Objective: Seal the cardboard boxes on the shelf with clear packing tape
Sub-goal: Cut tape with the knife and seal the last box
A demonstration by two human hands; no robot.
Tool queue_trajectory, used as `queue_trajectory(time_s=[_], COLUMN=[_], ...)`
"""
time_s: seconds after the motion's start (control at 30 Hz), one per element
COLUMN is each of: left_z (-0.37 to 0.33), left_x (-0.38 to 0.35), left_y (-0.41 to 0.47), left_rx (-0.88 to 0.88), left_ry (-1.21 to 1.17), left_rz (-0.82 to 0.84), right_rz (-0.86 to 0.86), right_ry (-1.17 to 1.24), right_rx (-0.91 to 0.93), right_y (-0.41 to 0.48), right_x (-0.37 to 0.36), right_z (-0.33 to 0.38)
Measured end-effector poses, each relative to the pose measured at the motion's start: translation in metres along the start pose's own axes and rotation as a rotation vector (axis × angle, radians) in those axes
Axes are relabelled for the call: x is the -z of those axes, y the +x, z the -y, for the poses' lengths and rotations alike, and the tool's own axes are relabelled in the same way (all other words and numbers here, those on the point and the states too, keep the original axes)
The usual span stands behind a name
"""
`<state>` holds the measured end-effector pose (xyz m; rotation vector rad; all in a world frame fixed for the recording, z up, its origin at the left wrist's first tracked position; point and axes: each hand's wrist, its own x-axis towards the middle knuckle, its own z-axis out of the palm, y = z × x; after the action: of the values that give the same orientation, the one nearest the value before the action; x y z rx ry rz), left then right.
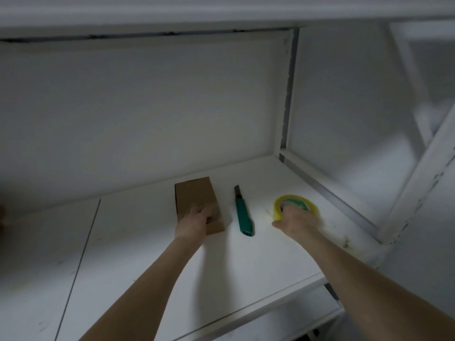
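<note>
1. Right hand [296,219]: fingers are curled down into the core of the tape roll [290,198] with the thumb outside the near rim, so it grips the roll. The roll lies flat on the shelf [147,254], right of centre.
2. Left hand [193,222]: it lies over the near end of the cardboard box [194,193], fingers across the top face. Whether it presses flat or grips is lost in the blur, so I cannot tell.
3. Key relation: the box is to the left of the roll, apart from it, with the utility knife [242,212] lying between the 2. The box's long axis runs away from the person, and the knife is roughly parallel to it, blade end far. My read is that the roll has to cross over the knife to reach the box, then run along that axis.
4. Nearness: each hand is already on its own item, right on the roll and left on the box. Neither hand touches the knife.
5. Box look: small, plain brown and oblong, and the top appears closed. A greyish patch by the left fingers may be tape, but I cannot confirm that. Only this 1 box is clearly in view.
6. Tape look: a clear film with a yellow tint and green print on the inner core. No free end is visible.
7. Judgement: this is an early stage, and no finished seal is visible.
</note>
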<state>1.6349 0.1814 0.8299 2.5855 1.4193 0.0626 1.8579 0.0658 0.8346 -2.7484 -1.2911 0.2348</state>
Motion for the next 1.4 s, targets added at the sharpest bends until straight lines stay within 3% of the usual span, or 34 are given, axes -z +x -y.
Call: queue_trajectory(time_s=[0.2,0.37,0.5,0.7,0.8,1.27,1.4], left_z=[0.0,-0.021,-0.021,0.007,0.015,0.026,0.027], left_x=[0.008,0.045,0.069,0.079,0.081,0.076,0.075], left_y=[-0.003,-0.008,-0.015,-0.028,-0.03,-0.02,-0.022], left_rx=[0.049,0.089,0.04,0.042,-0.018,0.028,0.011], left_ry=[-0.132,-0.812,-1.223,-1.323,-1.24,-1.166,-1.252], left_rz=[0.015,-0.241,-0.284,-0.156,-0.095,-0.253,-0.195], right_rz=[-0.222,-0.178,-0.067,0.046,0.07,0.115,0.126], right_ry=[0.085,0.685,0.979,1.052,1.039,1.016,1.032], right_rx=[0.026,0.248,0.362,0.404,0.419,0.428,0.408], right_y=[-0.011,-0.019,-0.034,-0.043,-0.045,-0.064,-0.066], right_x=[0.013,0.043,0.051,0.042,0.04,0.046,0.049], right_z=[0.01,0.043,0.074,0.097,0.103,0.109,0.106])
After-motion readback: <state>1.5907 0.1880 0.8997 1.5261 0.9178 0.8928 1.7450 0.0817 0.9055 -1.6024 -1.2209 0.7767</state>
